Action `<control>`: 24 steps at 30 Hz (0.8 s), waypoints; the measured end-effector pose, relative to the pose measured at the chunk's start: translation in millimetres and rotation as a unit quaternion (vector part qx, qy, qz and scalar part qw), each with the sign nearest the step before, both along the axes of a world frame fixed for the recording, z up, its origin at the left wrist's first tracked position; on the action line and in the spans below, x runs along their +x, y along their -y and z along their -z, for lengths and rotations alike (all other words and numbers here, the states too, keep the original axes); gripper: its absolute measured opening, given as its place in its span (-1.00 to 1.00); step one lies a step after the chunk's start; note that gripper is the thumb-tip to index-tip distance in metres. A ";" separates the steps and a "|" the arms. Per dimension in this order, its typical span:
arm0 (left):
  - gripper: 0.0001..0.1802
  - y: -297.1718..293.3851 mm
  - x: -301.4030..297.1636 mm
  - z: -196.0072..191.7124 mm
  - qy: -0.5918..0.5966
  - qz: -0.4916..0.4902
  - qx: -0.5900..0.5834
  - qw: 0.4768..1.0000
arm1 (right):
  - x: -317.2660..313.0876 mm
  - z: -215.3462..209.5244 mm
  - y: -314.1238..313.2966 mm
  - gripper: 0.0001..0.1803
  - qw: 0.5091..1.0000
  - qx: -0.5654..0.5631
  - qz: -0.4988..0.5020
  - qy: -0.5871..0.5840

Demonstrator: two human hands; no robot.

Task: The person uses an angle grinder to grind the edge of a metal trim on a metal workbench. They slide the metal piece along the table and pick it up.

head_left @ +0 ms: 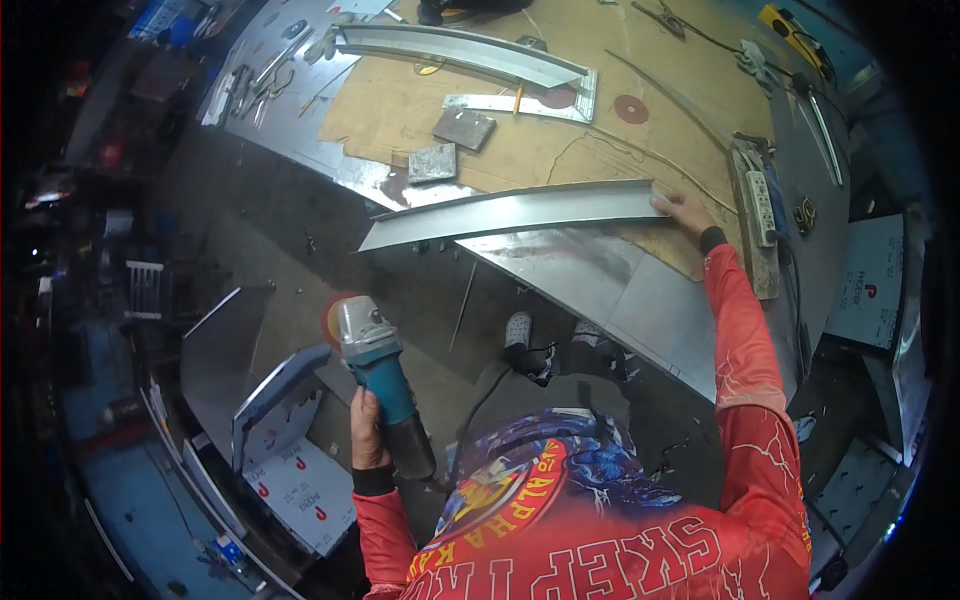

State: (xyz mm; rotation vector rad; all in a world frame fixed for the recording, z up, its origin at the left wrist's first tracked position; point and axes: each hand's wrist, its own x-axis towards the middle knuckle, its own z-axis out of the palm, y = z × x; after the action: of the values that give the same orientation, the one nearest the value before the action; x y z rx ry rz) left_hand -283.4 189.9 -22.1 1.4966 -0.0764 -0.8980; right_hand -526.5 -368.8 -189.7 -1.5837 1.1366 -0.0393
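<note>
My left hand (369,430) is closed round the body of a teal angle grinder (386,378), held out beside the table over the floor. A reddish disc (335,318) sits at the grinder's head, which points up and away from me. With my right hand (688,217) I grip the right end of a long bent strip of shiny sheet metal (520,212). The strip lies across the near edge of the table, its left end jutting past the edge. My right fingertips are partly hidden by the metal.
A second metal channel (460,52) lies at the far side, next to two flat metal blocks (432,164) and a loose red disc (630,109). A white power strip (760,205) stands at the table's right. Sheet-metal panels (290,490) lean at lower left.
</note>
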 end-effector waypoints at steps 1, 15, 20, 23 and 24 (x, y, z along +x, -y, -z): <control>-0.27 4.2 -8.2 -6.0 -0.015 0.006 -0.002 1.000 | 0.5 2.3 0.5 -0.45 1.000 -0.022 0.011 -0.001; -0.24 -31.5 -64.4 -9.8 0.045 -0.042 0.043 0.997 | -70.2 -5.5 -16.7 -0.53 0.987 -0.162 -0.003 0.020; -0.26 -57.2 -32.6 4.6 0.028 -0.047 0.019 0.998 | -150.3 -20.6 -42.7 -0.51 0.955 -0.289 0.015 -0.060; -0.28 -71.6 -0.9 14.9 0.016 -0.028 0.001 0.999 | -169.0 -42.8 -68.0 -0.55 0.929 -0.338 0.088 -0.125; -0.29 -80.3 10.3 16.0 0.013 -0.020 -0.003 1.000 | -169.2 -53.0 -80.3 -0.59 0.855 -0.483 0.084 -0.169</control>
State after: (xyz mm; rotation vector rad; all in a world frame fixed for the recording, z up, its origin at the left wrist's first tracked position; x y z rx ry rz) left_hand -273.0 270.2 -38.0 1.4994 -0.0685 -0.8456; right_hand -695.7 -288.5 -136.7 -2.4269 1.6697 -0.5441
